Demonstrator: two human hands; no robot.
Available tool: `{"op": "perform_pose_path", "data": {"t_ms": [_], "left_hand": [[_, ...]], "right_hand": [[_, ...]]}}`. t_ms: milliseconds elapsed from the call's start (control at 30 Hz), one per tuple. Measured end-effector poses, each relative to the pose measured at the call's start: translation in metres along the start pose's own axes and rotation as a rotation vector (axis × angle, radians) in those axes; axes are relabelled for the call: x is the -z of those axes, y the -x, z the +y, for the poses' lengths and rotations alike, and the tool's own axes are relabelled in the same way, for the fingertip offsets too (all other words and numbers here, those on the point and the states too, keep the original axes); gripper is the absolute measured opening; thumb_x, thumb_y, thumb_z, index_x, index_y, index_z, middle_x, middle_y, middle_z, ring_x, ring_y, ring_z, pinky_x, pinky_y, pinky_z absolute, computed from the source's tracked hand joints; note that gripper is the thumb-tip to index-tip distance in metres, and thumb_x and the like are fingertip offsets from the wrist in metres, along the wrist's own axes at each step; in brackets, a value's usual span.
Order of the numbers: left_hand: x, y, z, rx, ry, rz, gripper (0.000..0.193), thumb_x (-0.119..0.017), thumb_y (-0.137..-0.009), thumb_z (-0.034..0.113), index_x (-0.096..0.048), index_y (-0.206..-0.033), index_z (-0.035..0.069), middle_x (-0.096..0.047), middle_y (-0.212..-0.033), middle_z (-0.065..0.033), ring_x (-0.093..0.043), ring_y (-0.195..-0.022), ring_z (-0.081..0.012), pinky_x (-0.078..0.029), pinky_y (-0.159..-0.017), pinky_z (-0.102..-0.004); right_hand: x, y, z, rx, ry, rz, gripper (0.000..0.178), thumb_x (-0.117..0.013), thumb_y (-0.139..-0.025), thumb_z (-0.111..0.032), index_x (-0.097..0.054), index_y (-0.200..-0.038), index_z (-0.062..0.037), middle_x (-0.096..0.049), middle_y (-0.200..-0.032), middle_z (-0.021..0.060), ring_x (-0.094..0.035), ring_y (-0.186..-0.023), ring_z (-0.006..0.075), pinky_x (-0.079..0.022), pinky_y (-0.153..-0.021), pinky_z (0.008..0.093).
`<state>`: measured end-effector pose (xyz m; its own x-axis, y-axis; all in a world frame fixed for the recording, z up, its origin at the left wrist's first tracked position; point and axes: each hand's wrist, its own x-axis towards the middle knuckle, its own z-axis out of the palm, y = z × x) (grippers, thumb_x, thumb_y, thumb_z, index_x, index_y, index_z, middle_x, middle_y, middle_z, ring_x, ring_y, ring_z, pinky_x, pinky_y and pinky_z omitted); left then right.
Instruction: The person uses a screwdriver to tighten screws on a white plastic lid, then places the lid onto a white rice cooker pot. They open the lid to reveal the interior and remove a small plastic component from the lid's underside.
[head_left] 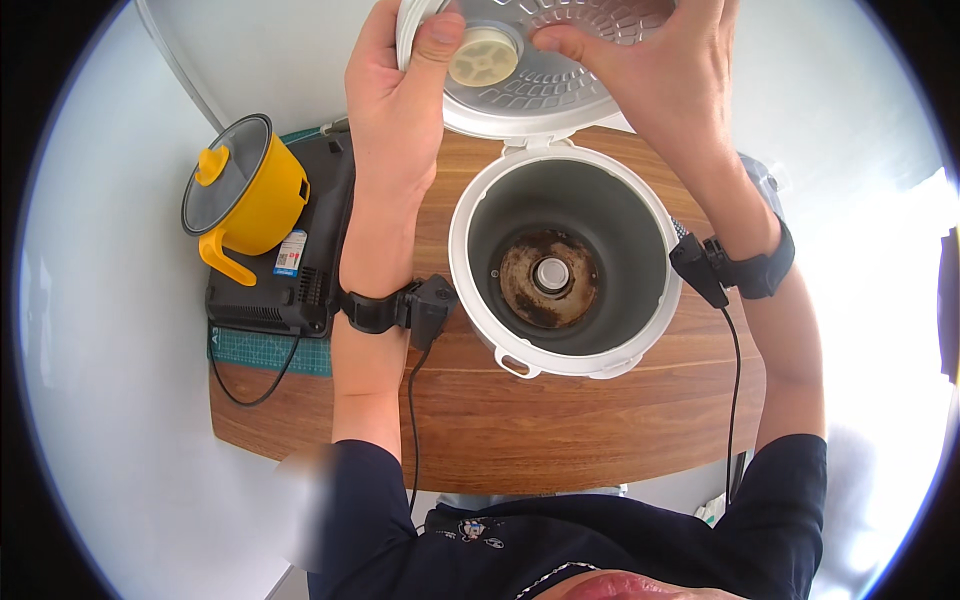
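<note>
A white rice cooker stands on the table with its lid raised at the back hinge. Both of my hands are on that lid. My left hand grips its left edge, the thumb beside a round cream-coloured vent cap on the silver inner side. On the right, my right hand holds the lid, thumb pressed on the metal inside and the other fingers largely out of sight behind it. No inner pot sits in the cooker; a brown-stained heating plate with a round metal centre shows at the bottom.
A yellow electric pot with a glass lid sits on a black flat appliance at the left, over a green cutting mat. Black cables hang from the bands on both my wrists. The wooden table has a curved front edge.
</note>
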<state>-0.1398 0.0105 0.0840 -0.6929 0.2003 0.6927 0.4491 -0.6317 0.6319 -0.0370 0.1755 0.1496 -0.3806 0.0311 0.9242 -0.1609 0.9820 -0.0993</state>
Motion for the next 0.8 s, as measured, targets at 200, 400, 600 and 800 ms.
{"op": "perform_pose_path", "data": {"t_ms": [200, 400, 600, 800], "left_hand": [[0.002, 0.000, -0.001, -0.015, -0.005, -0.009, 0.029, -0.068, -0.104, 0.024, -0.062, -0.119, 0.001, -0.066, -0.106, -0.0008, -0.059, -0.095, -0.0082, -0.049, -0.085, -0.0233], [0.006, -0.002, 0.000, -0.024, -0.116, -0.026, 0.032, -0.068, -0.103, 0.026, -0.061, -0.120, 0.000, -0.066, -0.106, -0.0019, -0.059, -0.095, -0.0090, -0.049, -0.085, -0.0231], [0.020, -0.003, -0.002, -0.028, -0.228, -0.085, 0.058, -0.071, -0.099, 0.047, -0.060, -0.131, -0.001, -0.066, -0.117, -0.0028, -0.059, -0.106, -0.0103, -0.047, -0.094, -0.0261], [0.016, 0.001, 0.012, -0.029, -0.223, -0.200, 0.074, -0.071, -0.095, 0.057, -0.055, -0.139, -0.001, -0.065, -0.125, -0.0049, -0.059, -0.115, -0.0120, -0.047, -0.101, -0.0293]], "right_hand": [[0.002, 0.000, -0.001, 0.022, -0.002, -0.014, 0.111, -0.100, -0.063, -0.022, -0.032, -0.150, -0.0063, -0.046, -0.129, 0.0219, -0.052, -0.120, 0.0374, -0.047, -0.101, 0.0481], [0.000, 0.003, 0.001, 0.042, 0.017, 0.009, 0.114, -0.100, -0.064, -0.021, -0.029, -0.152, -0.0052, -0.043, -0.131, 0.0227, -0.052, -0.121, 0.0372, -0.047, -0.102, 0.0478], [0.006, 0.002, -0.002, -0.051, -0.003, -0.081, 0.122, -0.099, -0.064, -0.018, -0.021, -0.157, -0.0053, -0.042, -0.132, 0.0236, -0.051, -0.122, 0.0369, -0.047, -0.103, 0.0485], [0.019, 0.004, 0.006, 0.146, 0.013, -0.098, 0.126, -0.098, -0.062, -0.011, -0.019, -0.160, -0.0060, -0.036, -0.142, 0.0275, -0.049, -0.127, 0.0407, -0.047, -0.105, 0.0509]]}}
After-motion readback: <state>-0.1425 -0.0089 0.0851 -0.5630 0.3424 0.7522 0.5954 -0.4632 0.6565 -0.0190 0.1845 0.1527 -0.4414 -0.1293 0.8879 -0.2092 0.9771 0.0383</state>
